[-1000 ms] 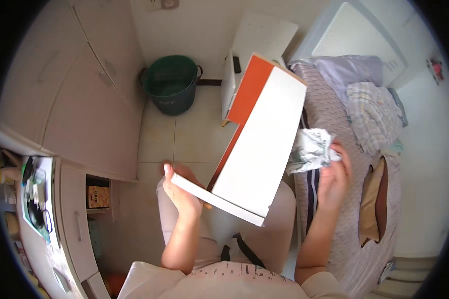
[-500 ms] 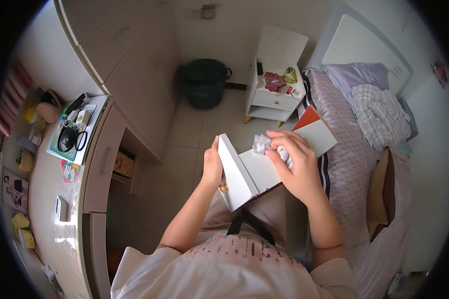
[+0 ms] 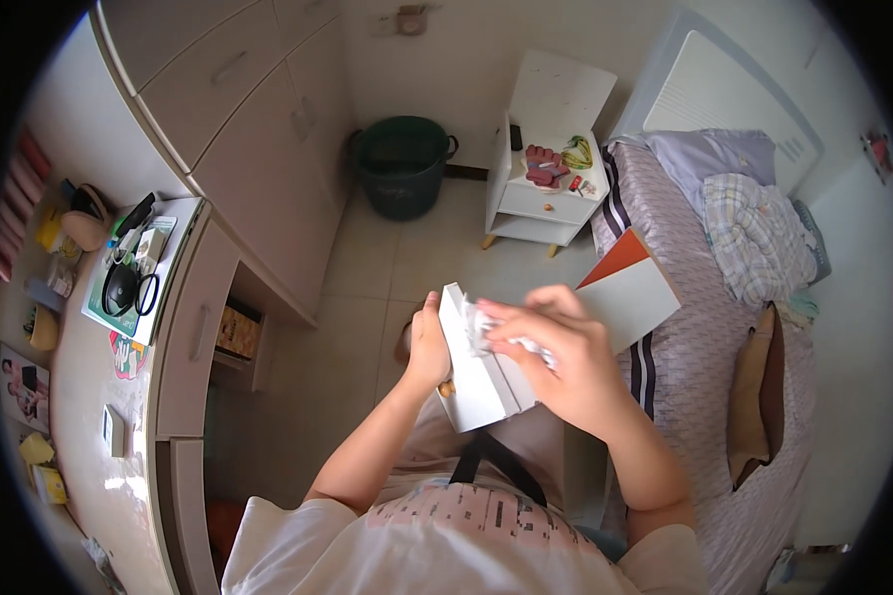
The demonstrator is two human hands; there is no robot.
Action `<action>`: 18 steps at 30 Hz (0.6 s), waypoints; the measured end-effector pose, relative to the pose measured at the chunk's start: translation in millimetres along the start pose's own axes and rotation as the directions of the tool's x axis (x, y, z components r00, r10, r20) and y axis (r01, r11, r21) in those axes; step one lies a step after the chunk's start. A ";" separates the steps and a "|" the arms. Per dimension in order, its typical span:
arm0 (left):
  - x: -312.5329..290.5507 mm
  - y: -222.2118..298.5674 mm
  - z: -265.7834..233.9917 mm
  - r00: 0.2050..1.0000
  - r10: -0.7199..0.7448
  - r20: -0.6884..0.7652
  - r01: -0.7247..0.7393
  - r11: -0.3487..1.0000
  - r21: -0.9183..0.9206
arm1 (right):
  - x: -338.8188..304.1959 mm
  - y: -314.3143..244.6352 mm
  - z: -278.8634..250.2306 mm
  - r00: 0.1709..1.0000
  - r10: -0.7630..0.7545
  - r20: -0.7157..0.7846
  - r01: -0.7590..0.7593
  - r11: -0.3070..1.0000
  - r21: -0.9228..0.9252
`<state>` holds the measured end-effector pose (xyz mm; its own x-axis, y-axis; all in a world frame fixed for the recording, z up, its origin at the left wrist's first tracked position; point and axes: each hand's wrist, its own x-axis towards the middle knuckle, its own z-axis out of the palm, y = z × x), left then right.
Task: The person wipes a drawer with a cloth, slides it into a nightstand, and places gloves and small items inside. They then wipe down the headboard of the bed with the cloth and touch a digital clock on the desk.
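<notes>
Shifted the crumpled wad (image 3: 474, 325), pinched in the right hand (image 3: 569, 359), along the white drawer (image 3: 627, 307) toward its knobbed front (image 3: 478, 385), clamped in the left hand (image 3: 429, 347), likely reaching another face.

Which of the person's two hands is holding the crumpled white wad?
The right hand: it holds the crumpled white wad at the white drawer-like piece with a round tan knob. The left hand has no wad, gripping that piece's edge.
</notes>
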<state>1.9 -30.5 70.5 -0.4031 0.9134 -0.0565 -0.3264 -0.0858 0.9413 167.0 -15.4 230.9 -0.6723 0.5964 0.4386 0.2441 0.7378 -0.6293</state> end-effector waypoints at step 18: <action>2.4 -8.2 -1.8 0.980 0.133 0.146 -0.122 0.989 -0.084 | 30.2 3.4 8.0 0.999 0.011 0.054 -0.010 1.000 -0.010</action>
<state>2.1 -28.3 62.1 -0.3138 0.9420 0.1187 -0.3458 -0.2298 0.9097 141.9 2.5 236.8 -0.7062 0.5864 0.3968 0.2579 0.7349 -0.6272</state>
